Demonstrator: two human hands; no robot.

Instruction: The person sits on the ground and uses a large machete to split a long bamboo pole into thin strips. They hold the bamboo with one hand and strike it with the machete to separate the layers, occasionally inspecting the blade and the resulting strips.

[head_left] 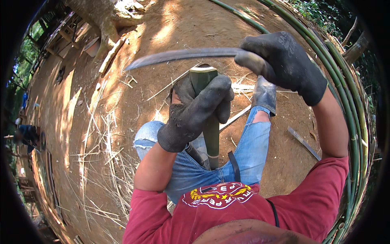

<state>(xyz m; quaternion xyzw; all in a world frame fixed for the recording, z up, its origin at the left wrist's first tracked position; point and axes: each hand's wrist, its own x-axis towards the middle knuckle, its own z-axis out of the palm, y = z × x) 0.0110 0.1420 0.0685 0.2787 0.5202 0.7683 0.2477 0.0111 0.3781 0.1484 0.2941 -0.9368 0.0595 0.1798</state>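
Observation:
Upright between my legs stands a dark green bamboo piece [211,138], its pale cut rim at the top. My left hand [195,107], in a dark work glove, is wrapped round it just below that rim. In my right hand [282,61], gloved as well, is a machete [183,55] with a long curved blade, slightly blurred. The blade points left and lies across the view beyond the bamboo's top end; whether it touches the rim I cannot tell. My right fingers are closed round the handle, which they mostly hide.
Long green bamboo poles [347,93] curve along the right side. A flat metal blade [304,143] lies on the dirt to my right. Thin bamboo strips [109,150] litter the ground at left. A tree trunk [95,18] and a bucket [92,46] stand far left; another person [29,136] is at the left edge.

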